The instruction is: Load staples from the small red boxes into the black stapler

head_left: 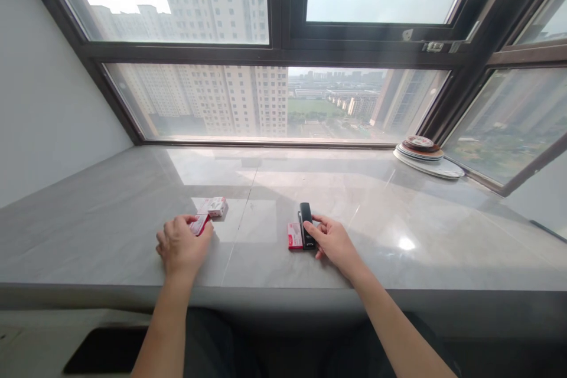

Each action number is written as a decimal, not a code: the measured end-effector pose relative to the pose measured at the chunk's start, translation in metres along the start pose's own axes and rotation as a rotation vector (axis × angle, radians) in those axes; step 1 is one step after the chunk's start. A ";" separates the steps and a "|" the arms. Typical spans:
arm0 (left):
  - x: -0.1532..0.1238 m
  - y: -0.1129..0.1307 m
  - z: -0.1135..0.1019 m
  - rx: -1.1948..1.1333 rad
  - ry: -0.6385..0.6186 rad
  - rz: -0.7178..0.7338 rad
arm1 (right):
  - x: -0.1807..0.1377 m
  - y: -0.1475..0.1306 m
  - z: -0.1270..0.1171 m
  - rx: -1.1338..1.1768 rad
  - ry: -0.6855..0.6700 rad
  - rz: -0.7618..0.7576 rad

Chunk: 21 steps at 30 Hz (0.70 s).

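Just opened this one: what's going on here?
A person is at a pale stone-look ledge by a window, with both hands on small items. The left hand has its fingers around a red-and-white box, close to a second small box. The right hand holds what looks like a black stapler, right beside another red-and-white carton. A stack of plates sits off by the window, with neither hand near it.

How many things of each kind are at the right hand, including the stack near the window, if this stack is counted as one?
Black stapler, held in the right hand: 1
Red-and-white box: 1
Stack of flat round pieces: 1
Total: 3
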<state>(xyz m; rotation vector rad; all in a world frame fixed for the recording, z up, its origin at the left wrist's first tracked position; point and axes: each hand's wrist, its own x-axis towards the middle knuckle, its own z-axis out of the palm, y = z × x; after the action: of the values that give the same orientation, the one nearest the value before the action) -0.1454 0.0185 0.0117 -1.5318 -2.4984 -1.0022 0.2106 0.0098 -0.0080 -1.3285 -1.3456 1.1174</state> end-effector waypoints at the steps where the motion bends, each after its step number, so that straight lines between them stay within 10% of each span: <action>1: 0.003 -0.010 -0.002 0.063 -0.020 -0.016 | 0.000 0.000 0.000 0.000 0.007 -0.002; 12: -0.026 0.028 -0.022 -0.130 -0.721 0.503 | -0.003 -0.003 0.002 -0.014 0.036 0.005; 21: -0.047 0.116 0.012 -0.440 -0.700 0.807 | -0.003 -0.004 0.001 -0.013 -0.014 -0.009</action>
<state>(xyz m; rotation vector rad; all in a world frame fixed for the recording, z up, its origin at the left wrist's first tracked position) -0.0243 0.0235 0.0432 -3.0823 -1.5783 -0.9868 0.2088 0.0066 -0.0046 -1.3257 -1.3696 1.1153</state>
